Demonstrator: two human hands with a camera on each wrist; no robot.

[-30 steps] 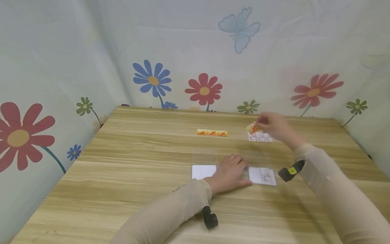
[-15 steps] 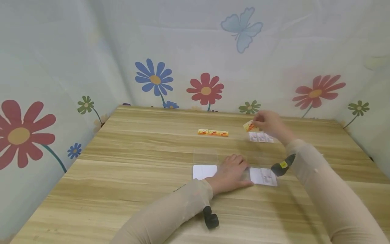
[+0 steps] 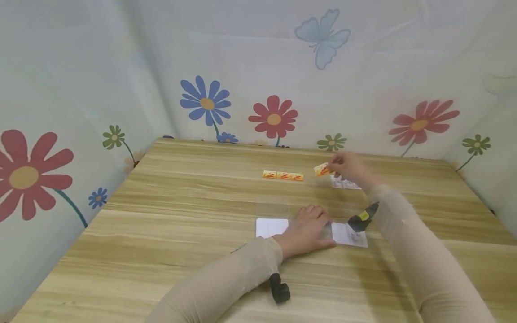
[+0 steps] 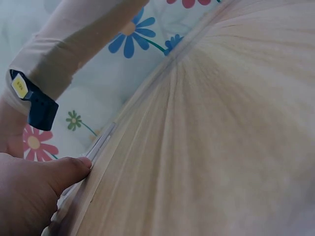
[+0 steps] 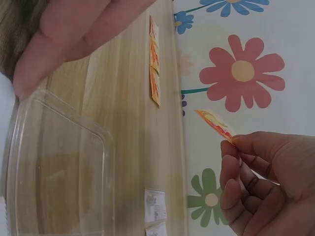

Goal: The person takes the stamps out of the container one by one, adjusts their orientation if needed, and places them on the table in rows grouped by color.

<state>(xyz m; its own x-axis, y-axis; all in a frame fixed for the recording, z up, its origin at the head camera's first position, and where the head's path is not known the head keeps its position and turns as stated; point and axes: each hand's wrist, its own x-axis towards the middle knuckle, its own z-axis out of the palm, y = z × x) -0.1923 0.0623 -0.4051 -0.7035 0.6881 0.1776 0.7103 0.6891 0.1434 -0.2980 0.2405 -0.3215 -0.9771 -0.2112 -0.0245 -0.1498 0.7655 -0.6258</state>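
My right hand (image 3: 351,169) pinches a small flat yellow-and-orange printed packet (image 3: 322,169) between thumb and fingertips, above the table. In the right wrist view the packet (image 5: 215,125) points away from the fingertips. My left hand (image 3: 305,231) rests with relaxed fingers on what lies between two white inserts, its thumb by the right one. The left insert (image 3: 268,227) is plain; on the right insert (image 3: 339,233) lies a grey-white printed packet (image 3: 355,235). Behind the left insert a clear plastic lid (image 5: 109,164) lies flat. The left hand hides the middle part.
A row of yellow-and-orange packets (image 3: 283,176) lies toward the back of the wooden table (image 3: 161,233). Right of it is a row of white printed packets (image 3: 346,183), partly behind the right hand. A flowered curtain (image 3: 250,58) stands behind the table.
My right hand has moved left with the yellow packet, away from above the white row and toward the yellow row. The left hand has stayed in place.
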